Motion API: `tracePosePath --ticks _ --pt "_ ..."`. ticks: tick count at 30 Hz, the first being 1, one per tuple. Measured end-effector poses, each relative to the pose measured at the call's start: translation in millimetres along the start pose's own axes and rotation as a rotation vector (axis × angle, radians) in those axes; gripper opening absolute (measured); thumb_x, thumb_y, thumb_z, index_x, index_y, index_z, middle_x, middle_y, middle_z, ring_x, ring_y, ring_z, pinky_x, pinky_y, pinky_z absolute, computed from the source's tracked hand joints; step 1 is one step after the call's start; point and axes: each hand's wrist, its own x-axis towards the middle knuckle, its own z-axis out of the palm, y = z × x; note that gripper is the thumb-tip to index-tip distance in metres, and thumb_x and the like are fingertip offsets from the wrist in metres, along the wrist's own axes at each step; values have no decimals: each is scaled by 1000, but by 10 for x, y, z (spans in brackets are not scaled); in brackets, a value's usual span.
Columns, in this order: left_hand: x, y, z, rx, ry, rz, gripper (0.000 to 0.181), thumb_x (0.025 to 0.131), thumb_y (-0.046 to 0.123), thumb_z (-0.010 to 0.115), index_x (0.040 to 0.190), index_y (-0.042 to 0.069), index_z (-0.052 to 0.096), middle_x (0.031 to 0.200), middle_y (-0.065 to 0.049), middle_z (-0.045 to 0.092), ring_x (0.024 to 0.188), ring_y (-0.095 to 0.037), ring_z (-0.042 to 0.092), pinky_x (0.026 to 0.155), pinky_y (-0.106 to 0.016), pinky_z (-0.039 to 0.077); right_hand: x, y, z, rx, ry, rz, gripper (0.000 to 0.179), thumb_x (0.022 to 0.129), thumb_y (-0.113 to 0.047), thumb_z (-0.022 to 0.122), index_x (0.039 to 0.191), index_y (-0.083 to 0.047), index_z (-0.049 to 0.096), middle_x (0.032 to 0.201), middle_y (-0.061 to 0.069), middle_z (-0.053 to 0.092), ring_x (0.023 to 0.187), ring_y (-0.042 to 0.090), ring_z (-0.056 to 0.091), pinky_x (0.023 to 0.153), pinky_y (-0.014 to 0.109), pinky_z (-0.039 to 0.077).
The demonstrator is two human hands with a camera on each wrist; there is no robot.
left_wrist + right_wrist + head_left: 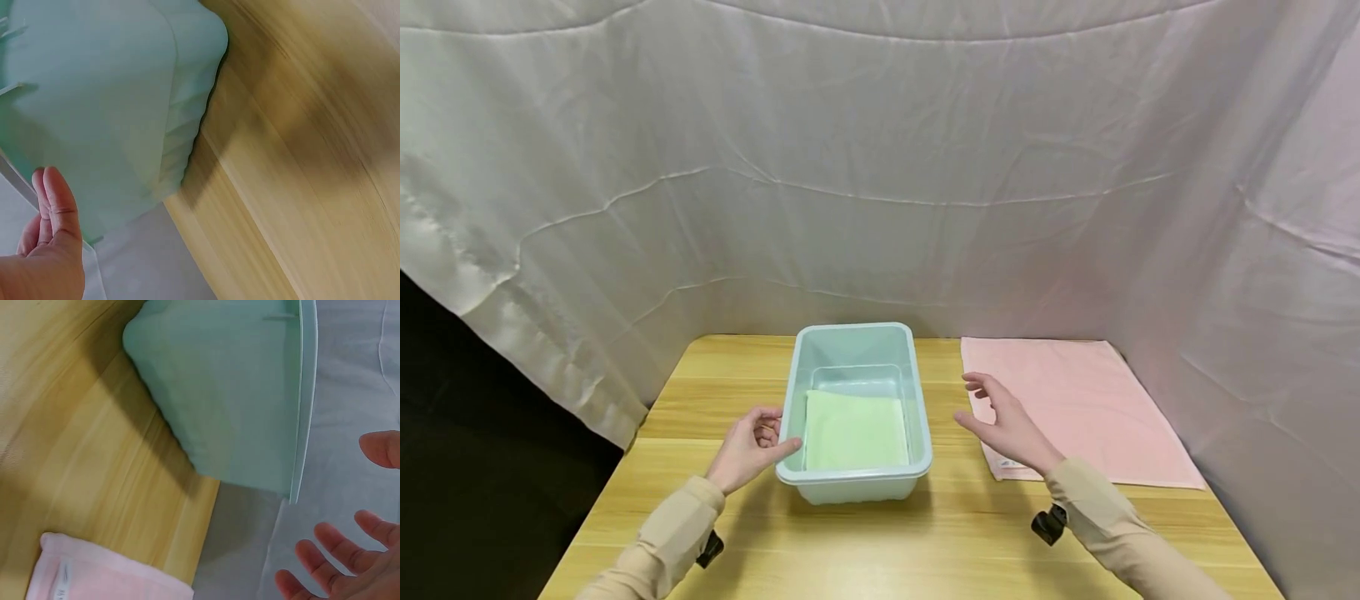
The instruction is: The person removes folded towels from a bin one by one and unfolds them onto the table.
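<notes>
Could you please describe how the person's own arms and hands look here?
The left hand and right hand are bare, with no gloves visible. The left sleeve and right sleeve are plain beige and long, reaching the wrists. A small black device sits under each wrist, left device and right device; no cables show.
</notes>
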Motion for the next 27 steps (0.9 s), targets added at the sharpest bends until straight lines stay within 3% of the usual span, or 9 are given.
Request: tracePosePath --ticks 12,23,27 --pt "-39 86 207 7 -14 7 53 80 12 83 122 -5 57 95 -12 63 78 -11 55 69 -17 51 253 -242 110 -73 -71 -60 62 95 -29 69 145 -2 45 136 22 58 126 40 55 104 58 47" --pt "-69 169 353 -26 -29 32 55 79 13 84 123 -8 57 93 -14 64 78 -12 56 69 -17 51 499 -510 165 -170 -203 -105 64 95 -33 66 145 1 45 143 20 55 128 37 55 107 55 45" --pt "-81 205 385 -46 -44 36 56 79 13 84 123 -8 57 93 -14 65 78 -11 56 69 -16 51 598 -600 234 -202 -268 -84 64 95 -34 66 145 0 44 146 20 52 131 37 53 110 55 44"
